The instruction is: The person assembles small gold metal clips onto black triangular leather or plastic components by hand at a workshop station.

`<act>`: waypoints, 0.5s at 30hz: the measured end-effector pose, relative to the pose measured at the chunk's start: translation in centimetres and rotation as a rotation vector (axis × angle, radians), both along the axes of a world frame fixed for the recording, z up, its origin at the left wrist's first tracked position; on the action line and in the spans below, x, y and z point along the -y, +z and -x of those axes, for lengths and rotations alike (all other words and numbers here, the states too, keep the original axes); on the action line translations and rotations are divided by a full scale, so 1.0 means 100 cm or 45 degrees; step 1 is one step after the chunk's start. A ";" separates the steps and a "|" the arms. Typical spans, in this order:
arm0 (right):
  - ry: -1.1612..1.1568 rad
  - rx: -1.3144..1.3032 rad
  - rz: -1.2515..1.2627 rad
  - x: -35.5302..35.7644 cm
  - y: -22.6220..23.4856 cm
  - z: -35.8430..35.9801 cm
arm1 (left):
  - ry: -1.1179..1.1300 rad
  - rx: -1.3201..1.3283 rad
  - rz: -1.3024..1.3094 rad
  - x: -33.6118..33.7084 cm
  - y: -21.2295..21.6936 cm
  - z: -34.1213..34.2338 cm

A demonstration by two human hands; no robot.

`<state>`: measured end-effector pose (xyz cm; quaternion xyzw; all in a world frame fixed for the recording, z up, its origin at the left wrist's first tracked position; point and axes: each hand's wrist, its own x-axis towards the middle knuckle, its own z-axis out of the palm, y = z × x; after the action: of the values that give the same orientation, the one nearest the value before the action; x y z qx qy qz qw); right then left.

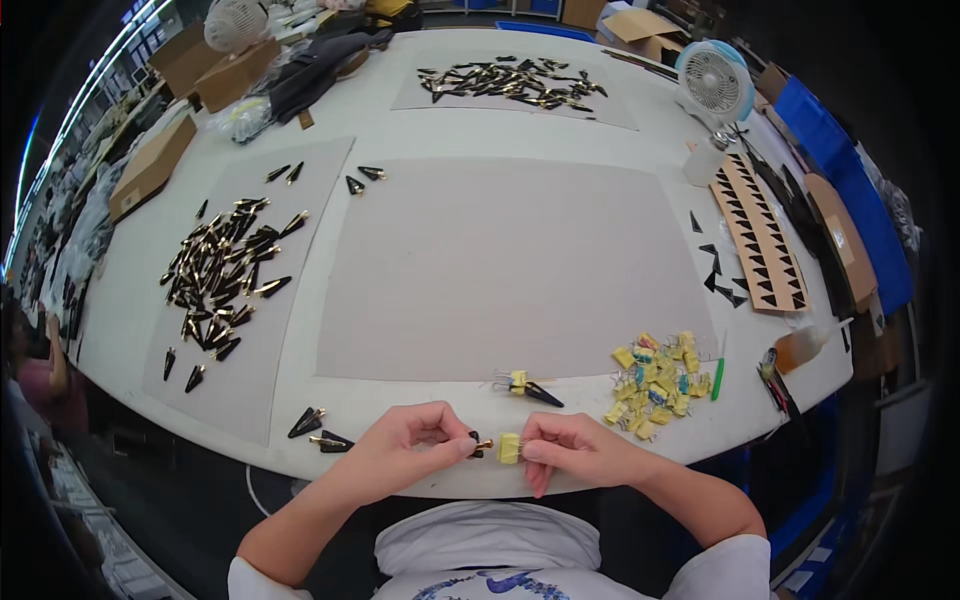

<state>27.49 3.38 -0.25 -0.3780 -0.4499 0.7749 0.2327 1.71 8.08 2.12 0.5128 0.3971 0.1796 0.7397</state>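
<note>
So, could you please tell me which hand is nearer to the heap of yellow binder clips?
Right. The right hand sits just below-left of the heap of yellow binder clips; the left hand is farther off, beyond the right one.

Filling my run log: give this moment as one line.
left hand: pinches black-and-gold clip piece | right hand: pinches yellow binder clip | pieces touching

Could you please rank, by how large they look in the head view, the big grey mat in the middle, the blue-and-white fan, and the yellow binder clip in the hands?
1. Grey mat, by far the largest.
2. Fan, though it sits farther away.
3. Yellow binder clip, smallest, pinched by the right hand; the left hand holds a black-and-gold piece.
</note>
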 end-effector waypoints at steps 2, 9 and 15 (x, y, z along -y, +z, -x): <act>0.040 0.006 0.012 -0.006 0.005 0.007 | 0.020 -0.030 -0.036 0.001 0.000 0.006; 0.070 0.020 -0.001 -0.010 0.006 0.013 | -0.082 -0.014 -0.219 0.000 -0.004 0.010; 0.063 0.046 -0.031 -0.010 0.006 0.013 | -0.183 -0.236 -0.337 -0.007 0.010 0.009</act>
<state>26.23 4.41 0.34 -0.3778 -0.4728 0.7679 0.2099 0.86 8.77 3.13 0.6471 0.3988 0.1290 0.6368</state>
